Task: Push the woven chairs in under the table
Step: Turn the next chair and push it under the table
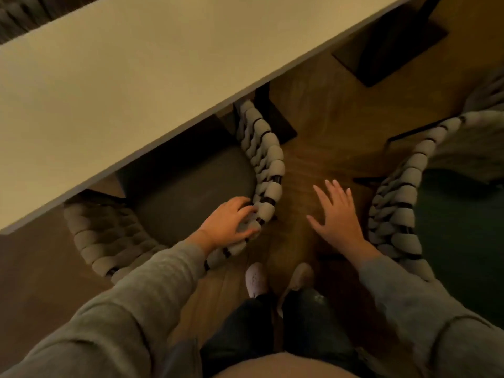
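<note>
Grey sleeves [136, 309] lead forward. The left hand [231, 222] grips the back rim of the grey woven chair [270, 159], half under the long white bench [109, 91] ahead-left. The right hand [338, 214] hovers spread beside the second woven chair [409, 170], which stands well out from the bench.

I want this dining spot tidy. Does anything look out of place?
Yes: the right chair stands clear of the table, seat in the open, while the left chair, gripped by the left hand, is already partly under it. Nothing looks spilled or damaged.
</note>
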Available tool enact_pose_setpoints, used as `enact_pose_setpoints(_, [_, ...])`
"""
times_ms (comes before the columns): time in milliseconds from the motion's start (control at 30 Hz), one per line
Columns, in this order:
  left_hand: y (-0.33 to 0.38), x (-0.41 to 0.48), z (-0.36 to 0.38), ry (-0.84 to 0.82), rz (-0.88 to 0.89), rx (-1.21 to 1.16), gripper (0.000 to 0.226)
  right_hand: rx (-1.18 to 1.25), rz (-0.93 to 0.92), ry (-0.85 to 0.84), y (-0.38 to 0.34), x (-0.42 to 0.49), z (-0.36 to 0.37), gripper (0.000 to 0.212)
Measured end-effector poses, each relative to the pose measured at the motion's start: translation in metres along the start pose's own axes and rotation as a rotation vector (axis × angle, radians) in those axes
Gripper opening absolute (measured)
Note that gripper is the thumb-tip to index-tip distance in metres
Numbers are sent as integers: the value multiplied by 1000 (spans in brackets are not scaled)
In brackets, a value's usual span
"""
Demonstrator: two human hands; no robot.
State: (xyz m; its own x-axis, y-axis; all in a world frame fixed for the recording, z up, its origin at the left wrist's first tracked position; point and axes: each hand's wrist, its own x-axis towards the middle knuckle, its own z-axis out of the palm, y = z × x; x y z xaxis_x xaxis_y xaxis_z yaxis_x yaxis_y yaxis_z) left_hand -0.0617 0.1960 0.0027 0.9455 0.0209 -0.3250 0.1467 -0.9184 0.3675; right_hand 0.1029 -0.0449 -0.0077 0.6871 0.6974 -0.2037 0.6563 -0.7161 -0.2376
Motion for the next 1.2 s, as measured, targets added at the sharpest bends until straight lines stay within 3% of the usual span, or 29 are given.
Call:
enact_pose_setpoints(167, [75, 77, -3, -73, 222, 139, 58, 32, 424, 171, 72, -53, -19, 74])
enact_pose_setpoints(333, [141, 133, 9, -200, 378, 337, 65, 192, 770, 95, 128, -92, -22, 88])
enact_pose_setpoints(567, [219, 217, 1, -241, 480, 615, 80, 469, 917, 4, 170, -92, -13, 115])
enact_pose_setpoints(700, [253, 267, -10, -179, 588, 765, 74, 555, 929, -49, 174, -60, -18, 119])
enact_pose_setpoints(833, [281, 331, -9, -156, 726, 926, 65, 635, 949, -45, 182, -13, -19, 105])
enact_pose_setpoints(1033, [302, 394, 24, -212, 922, 1193, 45, 570, 1130, 26, 181, 19, 4, 59])
enact_pose_setpoints(1200, [299, 410, 29, -181, 1029, 1159, 35, 485, 1115, 39, 184, 24, 7, 47])
